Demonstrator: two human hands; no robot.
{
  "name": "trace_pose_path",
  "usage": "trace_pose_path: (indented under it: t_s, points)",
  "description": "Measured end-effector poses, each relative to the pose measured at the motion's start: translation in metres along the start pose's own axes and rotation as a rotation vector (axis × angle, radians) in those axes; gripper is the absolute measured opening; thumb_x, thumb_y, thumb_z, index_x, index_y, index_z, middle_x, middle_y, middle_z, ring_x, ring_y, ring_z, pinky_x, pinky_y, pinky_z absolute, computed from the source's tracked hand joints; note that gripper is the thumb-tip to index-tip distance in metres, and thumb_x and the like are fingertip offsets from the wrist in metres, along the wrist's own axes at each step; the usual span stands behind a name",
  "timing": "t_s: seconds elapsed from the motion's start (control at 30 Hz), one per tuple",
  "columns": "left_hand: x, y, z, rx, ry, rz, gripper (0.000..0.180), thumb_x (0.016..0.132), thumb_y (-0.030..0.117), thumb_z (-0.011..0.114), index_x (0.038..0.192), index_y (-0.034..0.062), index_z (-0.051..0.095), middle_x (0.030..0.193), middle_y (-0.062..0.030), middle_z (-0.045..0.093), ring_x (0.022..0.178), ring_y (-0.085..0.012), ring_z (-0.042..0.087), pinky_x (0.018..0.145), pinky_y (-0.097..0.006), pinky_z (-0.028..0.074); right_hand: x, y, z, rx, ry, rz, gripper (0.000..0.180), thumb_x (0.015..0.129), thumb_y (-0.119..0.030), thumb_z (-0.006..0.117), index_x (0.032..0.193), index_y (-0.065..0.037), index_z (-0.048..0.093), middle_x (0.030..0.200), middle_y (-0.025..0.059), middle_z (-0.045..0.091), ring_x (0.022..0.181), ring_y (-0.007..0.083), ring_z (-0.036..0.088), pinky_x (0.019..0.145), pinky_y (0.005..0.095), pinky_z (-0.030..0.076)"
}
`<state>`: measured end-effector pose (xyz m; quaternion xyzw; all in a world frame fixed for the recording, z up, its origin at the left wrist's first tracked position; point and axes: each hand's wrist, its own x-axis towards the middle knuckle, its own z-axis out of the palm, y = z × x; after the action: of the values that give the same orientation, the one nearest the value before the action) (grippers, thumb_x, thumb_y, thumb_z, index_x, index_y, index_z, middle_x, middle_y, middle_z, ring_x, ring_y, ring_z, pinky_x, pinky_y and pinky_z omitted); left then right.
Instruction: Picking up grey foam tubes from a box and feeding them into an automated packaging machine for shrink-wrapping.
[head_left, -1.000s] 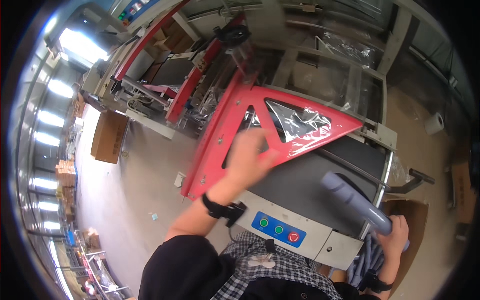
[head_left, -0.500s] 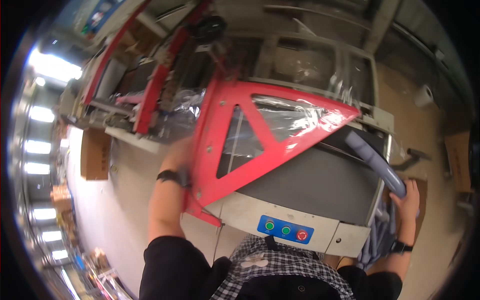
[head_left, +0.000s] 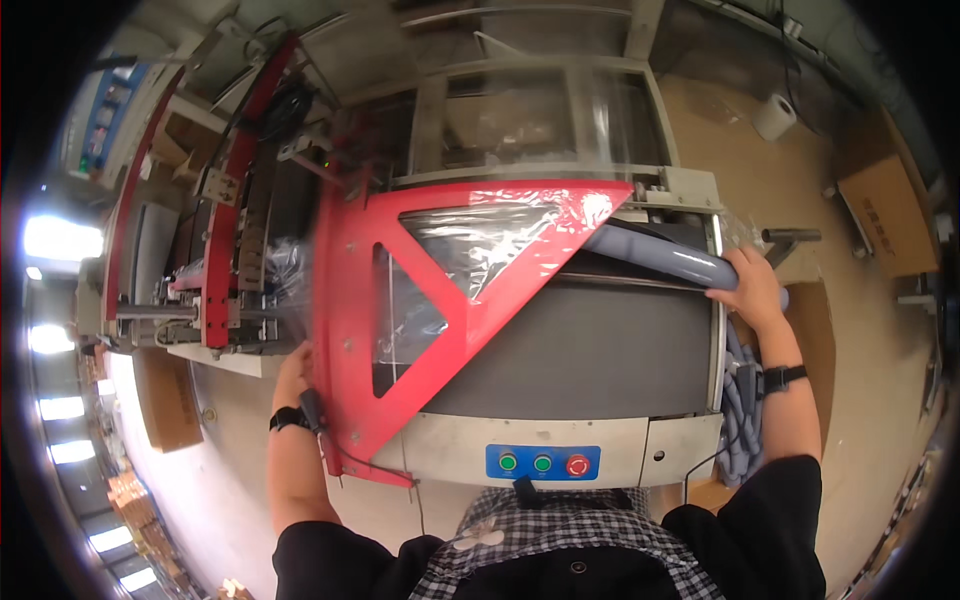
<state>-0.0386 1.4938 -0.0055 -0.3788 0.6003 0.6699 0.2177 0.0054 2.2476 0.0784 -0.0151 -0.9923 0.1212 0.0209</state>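
My right hand (head_left: 752, 288) is closed around a smooth grey-blue roll (head_left: 660, 255) near its right end. The roll slants over the right side of a dark conveyor belt (head_left: 610, 350), its far left end passing behind the tip of a red triangular frame (head_left: 480, 325). Clear film (head_left: 510, 220) shows across the frame's openings. At the frame's left edge is my left hand (head_left: 295, 372), raised, with its fingertips against or behind the red metal. Its fingers are partly hidden, so whether it grips anything is unclear.
A blue control panel (head_left: 543, 463) with two green buttons and one red button faces me. Several similar grey rolls (head_left: 738, 430) lie in a box below right. A metal handle (head_left: 790, 237) juts out at right. Cardboard boxes (head_left: 885, 200) stand on the floor, with red machine uprights (head_left: 217, 250) at left.
My right hand has pushed the roll up and left; it lies flatter, and its far end has gone under the frame's tip. My left hand stays beside the frame. The whole view has shifted.
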Motion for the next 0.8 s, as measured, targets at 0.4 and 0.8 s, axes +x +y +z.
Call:
trace_pose_path:
  t_s: [0.4,0.8]
  points:
    - [-0.051,0.001,-0.078,0.359,0.218,0.231,0.026,0.09,0.021,0.047,0.109,0.0041,0.054,0.096,-0.0087,0.056,0.082,-0.0201,0.056,0.067,-0.029,0.048,-0.053,0.05,0.037,0.301,0.34,0.06,0.029,0.083,-0.027,0.06,0.106,-0.009,0.058,0.109,0.0104,0.053,0.107,0.0308,0.049,0.091,0.0395,0.037]
    - [-0.194,-0.084,0.188,0.905,0.85,0.509,0.031,0.09,0.026,0.048,0.101,-0.0004,0.059,0.097,-0.0094,0.06,0.08,-0.0161,0.057,0.062,-0.026,0.046,-0.366,0.319,0.208,0.166,-0.321,1.333,0.063,0.075,-0.031,0.07,0.127,-0.007,0.046,0.145,0.0191,0.026,0.132,0.0366,0.027,0.106,0.0426,0.032]
